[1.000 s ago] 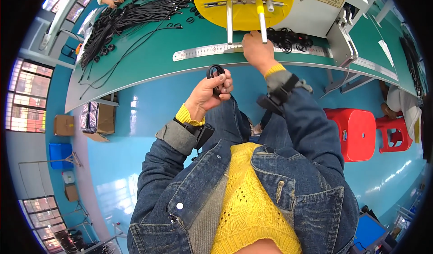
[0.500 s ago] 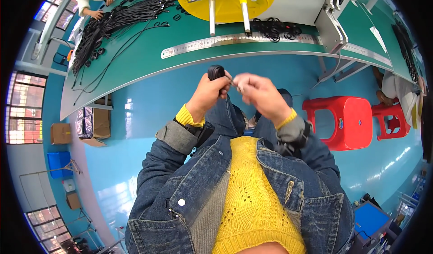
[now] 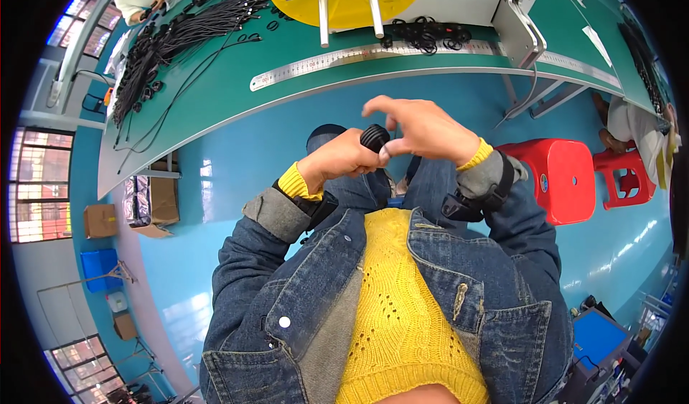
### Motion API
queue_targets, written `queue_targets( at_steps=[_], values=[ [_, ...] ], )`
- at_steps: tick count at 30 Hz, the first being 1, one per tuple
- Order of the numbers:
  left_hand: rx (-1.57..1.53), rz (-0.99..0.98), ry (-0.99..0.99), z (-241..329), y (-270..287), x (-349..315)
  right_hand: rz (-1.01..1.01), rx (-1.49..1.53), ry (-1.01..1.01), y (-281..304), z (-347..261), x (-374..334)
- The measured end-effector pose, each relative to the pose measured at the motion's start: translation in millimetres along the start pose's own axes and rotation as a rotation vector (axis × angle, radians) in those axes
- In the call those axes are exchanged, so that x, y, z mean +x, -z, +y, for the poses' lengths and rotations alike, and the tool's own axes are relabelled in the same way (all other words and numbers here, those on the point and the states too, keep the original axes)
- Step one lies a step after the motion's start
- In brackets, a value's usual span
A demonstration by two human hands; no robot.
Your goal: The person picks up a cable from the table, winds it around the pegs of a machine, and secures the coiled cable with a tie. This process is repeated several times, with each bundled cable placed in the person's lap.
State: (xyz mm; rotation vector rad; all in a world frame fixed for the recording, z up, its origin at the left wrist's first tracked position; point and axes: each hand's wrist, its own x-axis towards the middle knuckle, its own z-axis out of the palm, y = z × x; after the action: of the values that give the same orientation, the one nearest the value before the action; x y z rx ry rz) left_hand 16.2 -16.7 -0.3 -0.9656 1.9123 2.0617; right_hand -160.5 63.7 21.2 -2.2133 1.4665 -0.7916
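Observation:
My left hand (image 3: 343, 154) is closed around a small coil of black cable (image 3: 375, 138), held up in front of my knees. The upper loops of the coil show above the fist; the rest is hidden in the fingers. Just right of it, my right hand (image 3: 430, 127) is open, its index finger stretched out and curved over beyond the coil. Its thumb lies close by the coil's side; whether it touches I cannot tell. Nothing shows between the fingers of the right hand.
Beyond my hands runs a green table (image 3: 215, 99) bearing a steel ruler (image 3: 308, 68), a bundle of black cables (image 3: 194, 41), coiled cables (image 3: 430, 35) and a machine with a yellow disc (image 3: 352, 2). Red stools (image 3: 567, 181) stand at right. Co-workers sit at far left and right.
The coil and my left hand have moved right and slightly down, and the coil has tilted. My right hand has gone from pinching at the cable end to spread fingers. The view has shifted slightly.

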Motion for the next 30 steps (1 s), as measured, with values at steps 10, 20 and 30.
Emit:
queue_targets(
  at_steps=[10,20,30],
  values=[
    [-0.558,-0.136,-0.242,-13.5,9.8,-11.8,0.010,1.346,-0.524,-48.6,21.6,-14.8],
    [-0.950,-0.461,0.023,-20.7,10.3,5.4,0.119,0.115,-0.012,-36.0,19.5,11.6],
    [-0.561,-0.157,0.031,-19.6,6.6,-5.5,0.115,0.470,-0.241,-70.7,17.6,-3.7]
  ],
)
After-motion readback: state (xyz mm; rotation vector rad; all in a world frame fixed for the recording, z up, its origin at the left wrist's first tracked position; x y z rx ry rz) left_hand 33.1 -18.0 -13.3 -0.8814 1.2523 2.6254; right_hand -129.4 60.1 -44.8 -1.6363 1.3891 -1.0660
